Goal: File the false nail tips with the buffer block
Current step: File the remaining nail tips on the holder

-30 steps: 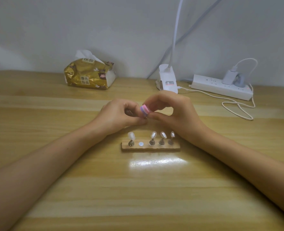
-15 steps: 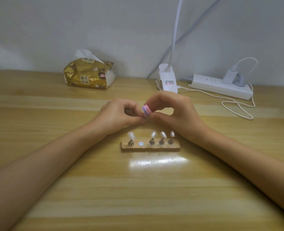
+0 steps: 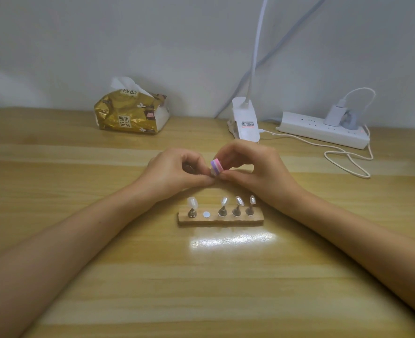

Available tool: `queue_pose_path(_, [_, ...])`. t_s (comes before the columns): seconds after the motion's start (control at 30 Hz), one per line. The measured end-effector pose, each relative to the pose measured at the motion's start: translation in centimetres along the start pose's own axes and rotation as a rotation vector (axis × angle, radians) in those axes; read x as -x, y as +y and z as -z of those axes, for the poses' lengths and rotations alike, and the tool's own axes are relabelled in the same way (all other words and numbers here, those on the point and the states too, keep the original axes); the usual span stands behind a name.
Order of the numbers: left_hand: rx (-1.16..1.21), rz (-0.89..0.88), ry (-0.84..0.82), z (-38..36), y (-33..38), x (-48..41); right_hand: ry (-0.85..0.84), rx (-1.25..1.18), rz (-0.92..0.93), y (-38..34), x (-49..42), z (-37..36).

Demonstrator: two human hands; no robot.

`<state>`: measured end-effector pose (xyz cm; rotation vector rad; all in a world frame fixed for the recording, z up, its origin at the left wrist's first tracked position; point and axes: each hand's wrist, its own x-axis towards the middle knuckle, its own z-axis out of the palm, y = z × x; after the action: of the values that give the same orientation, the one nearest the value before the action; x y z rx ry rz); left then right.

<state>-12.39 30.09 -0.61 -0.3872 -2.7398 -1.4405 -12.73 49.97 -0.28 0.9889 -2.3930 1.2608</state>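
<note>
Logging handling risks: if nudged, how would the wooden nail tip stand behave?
The wooden stand is low, long and flat on the table, so it would probably slide rather than tip. Its nail tips perch on thin pegs, likely fragile if bumped.

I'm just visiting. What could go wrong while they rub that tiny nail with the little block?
1. The nail tip pinched in the left hand is tiny and mostly hidden by fingers; it might slip, or the buffer block in the right hand might scrape a fingertip.
2. Both hands work just behind the wooden holder; a dropped wrist could topple the four standing tips.
</note>
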Motion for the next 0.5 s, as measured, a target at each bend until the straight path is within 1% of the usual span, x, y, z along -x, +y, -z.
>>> queue_pose_path(0.1, [-0.017, -0.004, -0.003, 0.02, 0.06, -0.05, 0.034, 0.018, 0.068, -0.03, 0.08, -0.05])
queue_pose_path(0.23, [-0.013, -0.006, 0.005, -0.05, 0.03, -0.08, 0.005, -0.036, -0.019, 0.15, -0.07, 0.09])
queue_pose_path(0.33, [-0.013, -0.008, 0.007, -0.03, -0.05, -0.04, 0.03, -0.026, 0.027, 0.16, -0.11, 0.01])
queue_pose_path(0.43, [-0.009, -0.008, 0.006, -0.02, -0.09, -0.08, -0.003, -0.057, -0.029, 0.2, -0.1, 0.07])
queue_pose_path(0.5, [-0.003, -0.009, 0.011, -0.05, -0.11, -0.1, 0.049, -0.035, -0.01, 0.25, 0.03, 0.13])
